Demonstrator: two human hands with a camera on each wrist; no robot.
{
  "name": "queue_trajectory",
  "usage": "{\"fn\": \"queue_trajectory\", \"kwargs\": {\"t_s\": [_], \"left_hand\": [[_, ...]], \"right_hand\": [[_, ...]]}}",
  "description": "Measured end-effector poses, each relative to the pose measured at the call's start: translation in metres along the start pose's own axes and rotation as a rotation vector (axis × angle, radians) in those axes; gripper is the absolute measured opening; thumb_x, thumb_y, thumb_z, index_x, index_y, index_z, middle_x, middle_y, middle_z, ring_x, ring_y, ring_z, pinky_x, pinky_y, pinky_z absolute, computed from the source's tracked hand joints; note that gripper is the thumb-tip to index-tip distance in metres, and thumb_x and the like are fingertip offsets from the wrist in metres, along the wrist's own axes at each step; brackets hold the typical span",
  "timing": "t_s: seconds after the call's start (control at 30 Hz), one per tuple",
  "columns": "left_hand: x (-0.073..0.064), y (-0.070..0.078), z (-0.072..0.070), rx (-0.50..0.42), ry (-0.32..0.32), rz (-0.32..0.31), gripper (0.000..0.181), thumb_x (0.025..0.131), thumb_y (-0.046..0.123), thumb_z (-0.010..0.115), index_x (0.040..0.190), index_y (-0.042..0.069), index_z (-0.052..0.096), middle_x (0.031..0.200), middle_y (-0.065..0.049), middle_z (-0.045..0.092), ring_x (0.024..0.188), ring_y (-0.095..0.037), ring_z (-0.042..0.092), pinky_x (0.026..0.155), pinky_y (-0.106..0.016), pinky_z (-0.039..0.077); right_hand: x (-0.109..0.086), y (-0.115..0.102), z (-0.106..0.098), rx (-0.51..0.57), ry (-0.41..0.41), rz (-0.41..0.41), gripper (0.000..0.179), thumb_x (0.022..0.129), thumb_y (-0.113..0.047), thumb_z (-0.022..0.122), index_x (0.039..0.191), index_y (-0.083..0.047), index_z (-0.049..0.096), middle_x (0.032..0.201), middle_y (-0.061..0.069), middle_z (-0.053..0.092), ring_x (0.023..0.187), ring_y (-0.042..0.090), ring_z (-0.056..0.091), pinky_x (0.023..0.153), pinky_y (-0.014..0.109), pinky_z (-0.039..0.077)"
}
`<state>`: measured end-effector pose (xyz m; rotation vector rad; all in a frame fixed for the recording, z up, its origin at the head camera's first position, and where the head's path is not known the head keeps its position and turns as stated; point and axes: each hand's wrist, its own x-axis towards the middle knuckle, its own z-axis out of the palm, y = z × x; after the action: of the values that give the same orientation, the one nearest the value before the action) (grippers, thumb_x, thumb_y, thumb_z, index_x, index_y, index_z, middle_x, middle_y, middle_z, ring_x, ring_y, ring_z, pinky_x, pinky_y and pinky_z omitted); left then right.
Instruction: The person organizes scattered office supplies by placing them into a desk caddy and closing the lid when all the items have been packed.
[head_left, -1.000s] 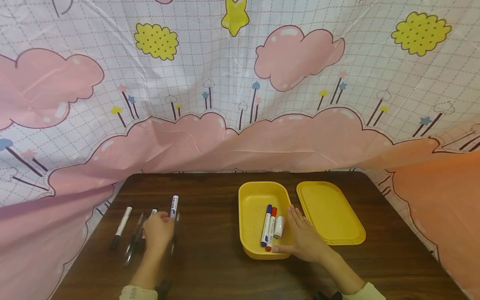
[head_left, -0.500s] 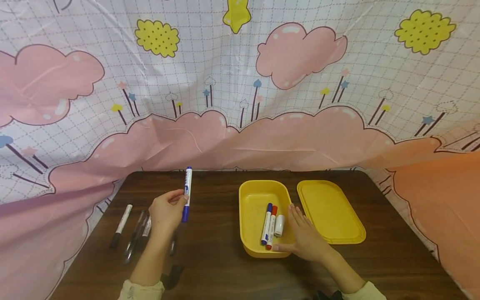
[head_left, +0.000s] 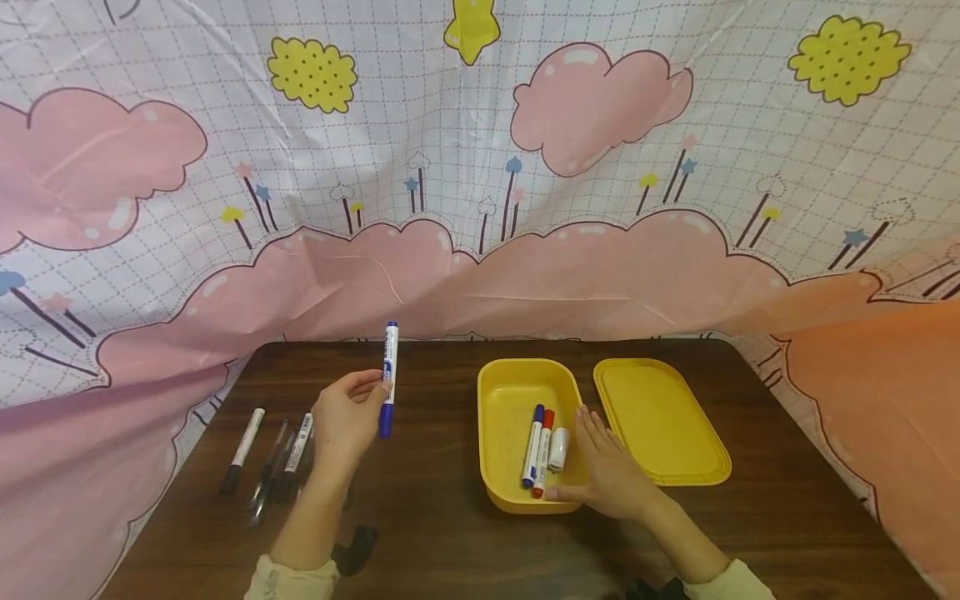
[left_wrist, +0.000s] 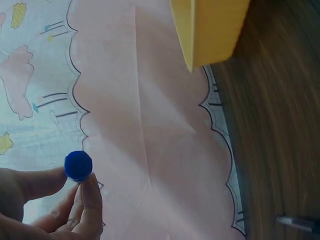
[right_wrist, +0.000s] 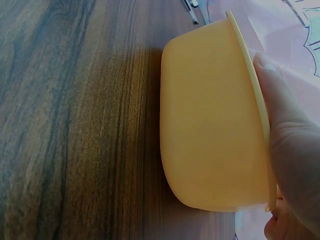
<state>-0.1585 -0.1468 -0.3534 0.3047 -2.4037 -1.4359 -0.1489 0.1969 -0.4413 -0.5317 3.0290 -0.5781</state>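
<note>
Of the hands, we see the left hand (head_left: 348,417) pinching a blue marker (head_left: 391,354) between thumb and fingers, raised over the counter (head_left: 427,500) to the left of the yellow box (head_left: 498,408). The marker stands near upright, its blue cap (head_left: 386,421) downward. The right hand (head_left: 618,483) lies spread at the box's near right corner, fingers straight along the side rim, thumb at the near rim.

Risk 1, slip or swivel. We note a low pinch, about where barrel meets cap, with most of the length above it. A loose squeeze could let the smooth barrel turn or topple; dropped here, it would hit the counter and perhaps roll.

Risk 2, cap. If the fingertips bear on the cap rather than the barrel, a tug could part the two. We cannot tell how tightly it fits.

Risk 3, box shift. Uneven pressure from the right hand could slide or tip the box, setting the second blue marker (head_left: 532,450), red marker (head_left: 543,458) and short white piece (head_left: 558,450) rolling inside. A sideways shove would bump the yellow lid (head_left: 660,421) just beside it.

Risk 4, snag. A low swing of the left hand could scatter the dark pens (head_left: 267,475) and black-capped marker (head_left: 243,446) lying nearby.
</note>
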Motion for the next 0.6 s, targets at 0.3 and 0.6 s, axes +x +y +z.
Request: {"fn": "queue_trajectory", "kwargs": {"t_s": [0.3,0.6], "left_hand": [[-0.004,0.017,0.02,-0.204,-0.092,-0.03,0.023,0.088,0.017,0.07,0.11,0.01,0.068,0.104,-0.011,0.073,0.093,-0.019,0.071,0.075,-0.022,0.055],[-0.011,0.037,0.049,-0.373,-0.189,-0.034,0.022,0.089,0.013,0.069,0.11,0.009,0.069,0.1,-0.01,0.072,0.087,-0.014,0.069,0.081,-0.029,0.057]], "right_hand": [[0.0,0.001,0.001,0.001,0.002,-0.004,0.123,0.071,-0.072,0.067,0.15,0.007,0.018,0.159,0.026,0.015,0.147,0.045,0.012,0.117,0.061,0.017],[-0.001,-0.001,0.0,-0.006,0.003,-0.004,0.122,0.071,-0.073,0.065,0.15,0.007,0.017,0.159,0.026,0.015,0.147,0.044,0.013,0.117,0.061,0.017]]}}
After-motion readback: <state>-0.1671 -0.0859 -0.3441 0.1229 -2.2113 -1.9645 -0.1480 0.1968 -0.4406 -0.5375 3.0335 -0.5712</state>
